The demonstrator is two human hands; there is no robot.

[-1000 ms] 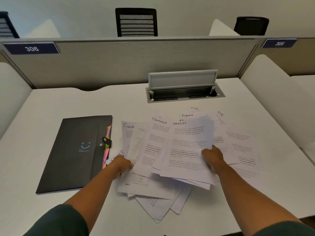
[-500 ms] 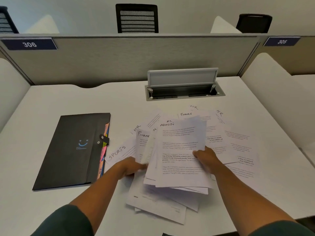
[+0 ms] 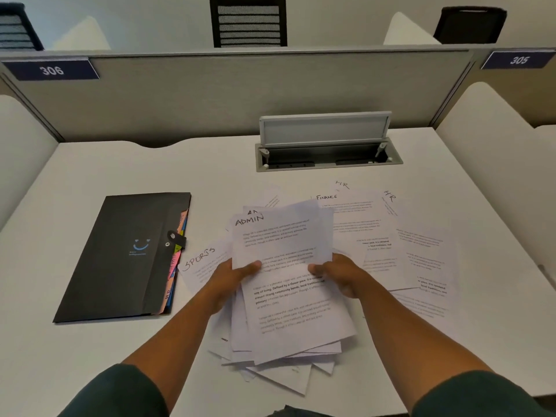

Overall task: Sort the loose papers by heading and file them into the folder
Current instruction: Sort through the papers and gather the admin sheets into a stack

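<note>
I was near the start. My left hand [image 3: 231, 278] and right hand [image 3: 340, 275] each pinched a side of a messy bunch of papers [image 3: 288, 284], ADMIN on top. More loose sheets [image 3: 391, 236] lay to the right. The black folder [image 3: 126, 257] sat shut at my left; I had filed nothing.

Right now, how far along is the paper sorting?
Early. Done: nothing visibly filed; the black snap-closure folder lies shut. In hand: left hand and right hand grip a white stack headed ADMIN. Left: loose FINANCE sheet, HR sheet and SPORTS sheet lie scattered on the white desk.
</note>
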